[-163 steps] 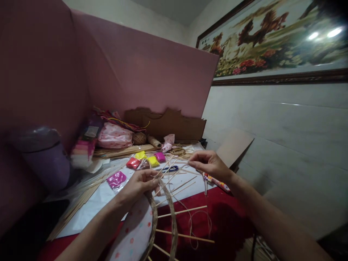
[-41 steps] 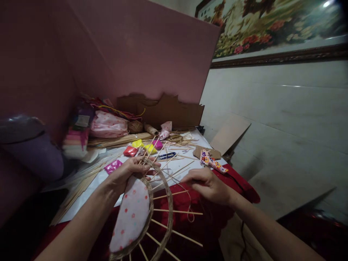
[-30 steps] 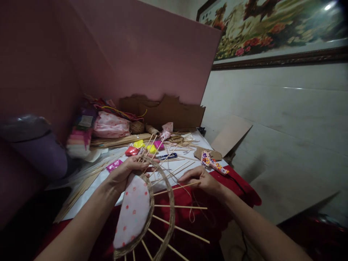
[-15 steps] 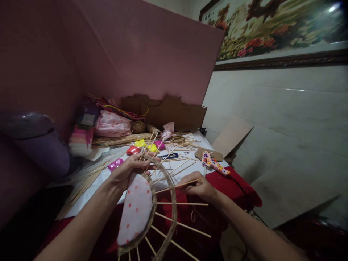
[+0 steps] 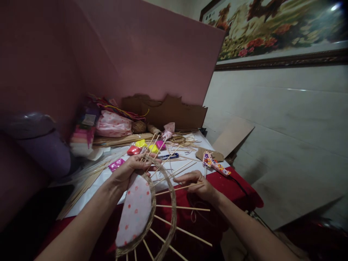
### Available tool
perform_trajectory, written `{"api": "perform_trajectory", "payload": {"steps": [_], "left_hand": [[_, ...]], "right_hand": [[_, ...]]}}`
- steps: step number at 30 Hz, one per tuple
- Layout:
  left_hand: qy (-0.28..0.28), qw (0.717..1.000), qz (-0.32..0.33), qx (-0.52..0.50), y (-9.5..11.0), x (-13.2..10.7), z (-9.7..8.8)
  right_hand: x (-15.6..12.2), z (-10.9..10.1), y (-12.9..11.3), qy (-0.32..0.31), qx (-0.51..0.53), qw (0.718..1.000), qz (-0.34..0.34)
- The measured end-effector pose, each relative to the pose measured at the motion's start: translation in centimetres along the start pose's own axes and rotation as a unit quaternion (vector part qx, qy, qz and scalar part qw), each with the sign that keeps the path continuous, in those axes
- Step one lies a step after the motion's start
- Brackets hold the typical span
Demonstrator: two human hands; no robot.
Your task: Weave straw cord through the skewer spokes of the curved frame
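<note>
My left hand (image 5: pixel 129 171) is closed on the top rim of a round woven piece (image 5: pixel 165 214), a twine-wound ring with thin wooden sticks (image 5: pixel 181 208) radiating from it and a pink dotted fabric centre (image 5: pixel 135 211). To its right my right hand (image 5: pixel 196 184) sits among the radiating sticks, fingers curled around one stick and a strand of brown twine (image 5: pixel 193 216) that trails down over the red cloth.
The table's white sheet (image 5: pixel 108 181) holds coloured clay packets (image 5: pixel 134 150), blue scissors (image 5: pixel 168 156), a flower-patterned glue gun (image 5: pixel 216 165), loose sticks, twine balls (image 5: pixel 139 127) and a pink bag (image 5: pixel 112 125). Cardboard (image 5: pixel 168 110) leans on the pink panel. A purple bin (image 5: pixel 40 145) stands left.
My right hand came down from above the table to the sticks on the ring's right side and shifted slightly among them. The left hand kept its grip on the rim.
</note>
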State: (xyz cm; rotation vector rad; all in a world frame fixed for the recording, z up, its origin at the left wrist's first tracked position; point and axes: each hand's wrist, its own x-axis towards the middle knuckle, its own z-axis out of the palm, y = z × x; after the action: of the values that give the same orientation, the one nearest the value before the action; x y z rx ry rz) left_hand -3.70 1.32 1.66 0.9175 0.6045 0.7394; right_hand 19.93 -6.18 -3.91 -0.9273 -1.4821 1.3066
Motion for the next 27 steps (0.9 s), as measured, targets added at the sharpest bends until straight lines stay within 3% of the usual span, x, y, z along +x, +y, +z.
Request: {"api": "perform_trajectory", "payload": {"steps": [20,23,27], "left_hand": [[0.023,1.0,-0.002,0.002,-0.2,0.2,0.0],[0.025,1.0,0.004,-0.005,-0.1,0.2,-0.1],[0.044,0.999,0.026,-0.006,0.1,0.3,-0.4]], "right_hand": [[0.6,-0.2,-1.2,-0.08,-0.112,0.981,-0.135],[0.5,-0.1,-1.0,-0.053,-0.13,0.98,-0.14],[0.0,0.1,-0.3,0.024,-0.115,0.988,-0.096]]}}
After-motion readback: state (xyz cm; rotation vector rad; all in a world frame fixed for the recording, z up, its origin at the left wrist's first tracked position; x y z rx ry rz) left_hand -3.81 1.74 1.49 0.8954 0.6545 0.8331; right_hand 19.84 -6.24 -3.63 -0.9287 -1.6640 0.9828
